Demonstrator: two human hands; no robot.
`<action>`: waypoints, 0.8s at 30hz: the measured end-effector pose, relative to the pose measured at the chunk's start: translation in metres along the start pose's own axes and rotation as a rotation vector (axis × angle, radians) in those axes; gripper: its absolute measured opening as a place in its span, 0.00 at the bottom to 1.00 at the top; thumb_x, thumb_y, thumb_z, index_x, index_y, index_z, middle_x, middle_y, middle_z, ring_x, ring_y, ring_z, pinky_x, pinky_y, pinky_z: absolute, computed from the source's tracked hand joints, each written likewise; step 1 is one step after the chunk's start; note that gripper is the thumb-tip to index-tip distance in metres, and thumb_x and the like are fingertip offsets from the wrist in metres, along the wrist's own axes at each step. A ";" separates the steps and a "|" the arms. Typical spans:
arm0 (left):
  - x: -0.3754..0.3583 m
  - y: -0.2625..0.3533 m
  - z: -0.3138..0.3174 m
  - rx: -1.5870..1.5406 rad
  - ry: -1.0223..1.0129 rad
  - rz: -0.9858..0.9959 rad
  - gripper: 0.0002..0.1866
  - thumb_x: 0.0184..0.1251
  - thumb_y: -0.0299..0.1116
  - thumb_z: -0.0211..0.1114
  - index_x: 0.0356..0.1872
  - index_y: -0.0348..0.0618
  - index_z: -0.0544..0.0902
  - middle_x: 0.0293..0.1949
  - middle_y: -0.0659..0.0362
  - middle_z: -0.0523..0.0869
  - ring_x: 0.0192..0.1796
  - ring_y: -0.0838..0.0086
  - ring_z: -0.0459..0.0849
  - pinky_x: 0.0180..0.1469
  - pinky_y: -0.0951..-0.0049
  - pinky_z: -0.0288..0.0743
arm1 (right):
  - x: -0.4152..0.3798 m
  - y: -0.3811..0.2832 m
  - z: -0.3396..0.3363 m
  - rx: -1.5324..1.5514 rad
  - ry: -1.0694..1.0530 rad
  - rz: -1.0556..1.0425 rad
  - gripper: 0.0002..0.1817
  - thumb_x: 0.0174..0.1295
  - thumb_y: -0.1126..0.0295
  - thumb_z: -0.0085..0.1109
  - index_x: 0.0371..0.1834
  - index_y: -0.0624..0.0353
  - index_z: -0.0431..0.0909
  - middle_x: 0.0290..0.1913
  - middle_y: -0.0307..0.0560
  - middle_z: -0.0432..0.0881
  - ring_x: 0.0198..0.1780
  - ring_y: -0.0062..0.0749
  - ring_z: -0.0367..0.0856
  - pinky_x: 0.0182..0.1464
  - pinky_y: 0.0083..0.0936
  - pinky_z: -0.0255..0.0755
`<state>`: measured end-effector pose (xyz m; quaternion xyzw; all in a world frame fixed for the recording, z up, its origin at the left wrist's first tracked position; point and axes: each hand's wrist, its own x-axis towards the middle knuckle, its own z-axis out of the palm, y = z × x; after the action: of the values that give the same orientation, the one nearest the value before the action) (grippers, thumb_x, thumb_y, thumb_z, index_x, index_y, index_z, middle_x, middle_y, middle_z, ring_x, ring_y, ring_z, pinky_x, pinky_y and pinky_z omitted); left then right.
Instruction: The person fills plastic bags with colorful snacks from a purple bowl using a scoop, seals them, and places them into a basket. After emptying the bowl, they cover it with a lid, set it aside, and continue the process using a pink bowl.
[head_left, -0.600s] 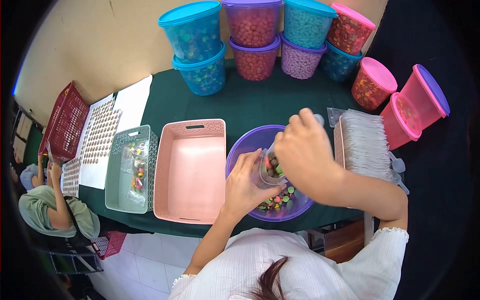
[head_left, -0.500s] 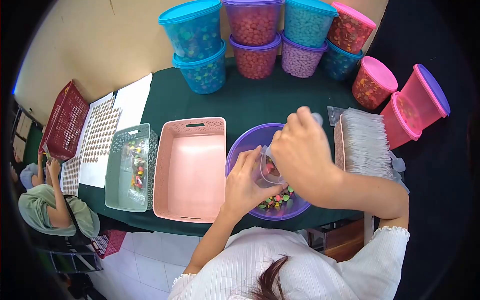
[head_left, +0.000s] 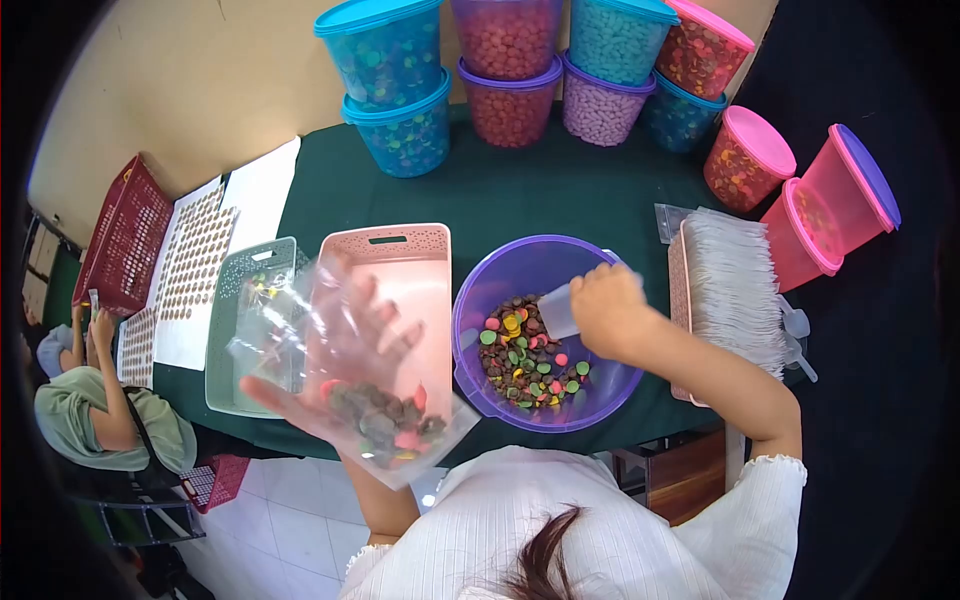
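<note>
A clear plastic bag (head_left: 385, 425) with brown, pink and yellow pieces at its bottom rests on my left hand (head_left: 345, 370), whose fingers are spread behind it, above the pink basket (head_left: 385, 234) and the green basket (head_left: 225, 330). My right hand (head_left: 608, 308) is closed round the handle of a translucent scoop (head_left: 559, 312). The scoop's blade dips toward the colourful round pieces (head_left: 535, 365) in the purple bowl (head_left: 628, 385).
Lidded tubs (head_left: 405, 135) line the back. Flat clear bags (head_left: 735, 290) fill a basket at the right, beside small scoops (head_left: 795, 322). At the far left are a red basket (head_left: 130, 240), dotted sheets (head_left: 200, 270) and another person (head_left: 95, 425).
My left hand has moved left from the bowl with the bag, and its fingers have opened out. My right hand has moved down and slightly right, bringing the scoop to the bowl.
</note>
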<state>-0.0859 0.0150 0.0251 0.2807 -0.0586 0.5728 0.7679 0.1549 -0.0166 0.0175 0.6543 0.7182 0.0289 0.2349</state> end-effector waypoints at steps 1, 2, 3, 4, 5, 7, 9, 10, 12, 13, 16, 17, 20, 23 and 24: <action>-0.005 -0.003 -0.006 0.001 -0.001 -0.001 0.56 0.40 0.74 0.47 0.61 0.34 0.49 0.59 0.41 0.57 0.58 0.54 0.63 0.58 0.46 0.54 | 0.012 -0.010 0.014 0.000 -0.087 0.024 0.14 0.45 0.65 0.54 0.34 0.60 0.76 0.35 0.43 0.78 0.40 0.34 0.75 0.33 0.31 0.63; -0.010 -0.007 -0.011 -0.051 -0.081 -0.152 0.55 0.41 0.73 0.47 0.62 0.37 0.47 0.60 0.41 0.55 0.59 0.52 0.61 0.59 0.47 0.52 | 0.022 -0.015 0.021 0.003 -0.087 0.026 0.14 0.45 0.65 0.54 0.34 0.60 0.76 0.35 0.43 0.78 0.40 0.34 0.75 0.33 0.31 0.63; -0.015 -0.011 -0.016 -0.103 -0.159 -0.302 0.54 0.42 0.72 0.47 0.63 0.40 0.45 0.61 0.41 0.53 0.61 0.50 0.59 0.61 0.48 0.49 | 0.033 -0.019 0.026 0.034 -0.233 0.027 0.12 0.46 0.66 0.53 0.33 0.60 0.76 0.34 0.44 0.79 0.39 0.35 0.76 0.34 0.31 0.64; -0.020 -0.019 -0.026 -0.102 -0.157 -0.303 0.54 0.42 0.72 0.47 0.63 0.40 0.45 0.61 0.41 0.53 0.61 0.50 0.59 0.61 0.48 0.49 | 0.042 -0.022 0.032 0.064 -0.380 0.026 0.11 0.47 0.68 0.52 0.33 0.60 0.77 0.33 0.44 0.79 0.39 0.36 0.76 0.35 0.32 0.66; -0.026 -0.028 -0.038 -0.148 -0.088 -0.365 0.54 0.43 0.72 0.46 0.63 0.38 0.46 0.59 0.39 0.55 0.59 0.49 0.61 0.59 0.47 0.53 | 0.050 -0.024 0.040 0.064 -0.382 0.024 0.11 0.47 0.68 0.52 0.33 0.60 0.77 0.33 0.44 0.79 0.39 0.36 0.76 0.35 0.32 0.66; -0.036 -0.037 -0.046 -0.196 -0.010 -0.421 0.53 0.44 0.72 0.45 0.62 0.37 0.46 0.57 0.37 0.57 0.57 0.47 0.64 0.57 0.47 0.57 | 0.060 -0.027 0.044 0.058 -0.252 0.061 0.10 0.46 0.68 0.53 0.32 0.59 0.78 0.32 0.45 0.80 0.39 0.37 0.77 0.38 0.34 0.67; -0.044 -0.040 -0.048 -0.309 0.260 -0.419 0.53 0.45 0.71 0.44 0.61 0.32 0.46 0.55 0.33 0.59 0.54 0.47 0.67 0.54 0.47 0.62 | 0.060 -0.020 0.038 0.126 -0.274 -0.022 0.11 0.47 0.68 0.54 0.33 0.60 0.77 0.32 0.45 0.80 0.40 0.38 0.77 0.39 0.34 0.67; -0.044 -0.040 -0.050 -0.296 0.223 -0.404 0.54 0.46 0.71 0.43 0.60 0.29 0.46 0.55 0.33 0.58 0.54 0.47 0.67 0.55 0.48 0.61 | 0.059 -0.019 0.034 0.199 -0.291 -0.095 0.13 0.47 0.68 0.54 0.35 0.61 0.76 0.33 0.46 0.80 0.40 0.39 0.77 0.41 0.35 0.67; -0.041 -0.040 -0.050 -0.274 0.201 -0.405 0.54 0.46 0.71 0.44 0.60 0.30 0.46 0.55 0.33 0.58 0.55 0.47 0.67 0.56 0.48 0.61 | 0.063 -0.029 0.047 0.179 -0.247 -0.078 0.12 0.46 0.69 0.55 0.34 0.59 0.78 0.35 0.45 0.80 0.41 0.38 0.77 0.39 0.35 0.66; -0.041 -0.039 -0.049 -0.251 0.174 -0.410 0.54 0.46 0.71 0.44 0.60 0.30 0.46 0.55 0.34 0.58 0.55 0.48 0.67 0.56 0.49 0.60 | 0.065 -0.033 0.053 0.162 -0.199 -0.057 0.11 0.45 0.69 0.57 0.33 0.56 0.79 0.37 0.43 0.80 0.41 0.37 0.78 0.38 0.35 0.65; -0.041 -0.038 -0.050 -0.292 0.189 -0.435 0.54 0.45 0.71 0.44 0.60 0.30 0.46 0.56 0.34 0.58 0.55 0.47 0.66 0.57 0.49 0.59 | 0.070 -0.037 0.061 0.306 -0.331 -0.178 0.13 0.46 0.68 0.55 0.36 0.56 0.78 0.39 0.47 0.79 0.43 0.37 0.77 0.41 0.36 0.65; -0.041 -0.038 -0.049 -0.290 0.191 -0.441 0.54 0.45 0.71 0.44 0.60 0.30 0.46 0.56 0.34 0.58 0.55 0.47 0.66 0.57 0.49 0.59 | 0.071 -0.039 0.062 0.313 -0.332 -0.176 0.13 0.46 0.68 0.55 0.36 0.56 0.78 0.39 0.47 0.79 0.43 0.37 0.77 0.41 0.36 0.65; -0.042 -0.039 -0.048 -0.334 0.218 -0.451 0.54 0.45 0.71 0.44 0.60 0.29 0.46 0.56 0.34 0.58 0.55 0.48 0.66 0.57 0.49 0.59 | 0.070 -0.042 0.054 0.422 -0.484 -0.359 0.19 0.49 0.61 0.51 0.41 0.61 0.72 0.35 0.50 0.79 0.39 0.38 0.77 0.45 0.37 0.63; -0.043 -0.039 -0.050 -0.312 0.210 -0.432 0.55 0.45 0.71 0.44 0.60 0.28 0.46 0.56 0.35 0.59 0.55 0.48 0.66 0.58 0.50 0.58 | 0.072 -0.029 0.055 0.579 -0.394 -0.418 0.12 0.46 0.65 0.51 0.33 0.55 0.78 0.37 0.47 0.79 0.44 0.37 0.75 0.53 0.41 0.52; -0.042 -0.039 -0.047 -0.288 0.241 -0.432 0.55 0.45 0.72 0.43 0.60 0.28 0.47 0.54 0.35 0.61 0.54 0.48 0.67 0.57 0.50 0.60 | 0.071 -0.023 0.049 0.613 -0.406 -0.415 0.11 0.47 0.63 0.50 0.30 0.54 0.78 0.32 0.45 0.79 0.41 0.36 0.75 0.53 0.42 0.48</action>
<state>-0.0753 -0.0046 -0.0454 0.1049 0.0135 0.4108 0.9056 0.1500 0.0344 -0.0552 0.5279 0.7492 -0.3635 0.1671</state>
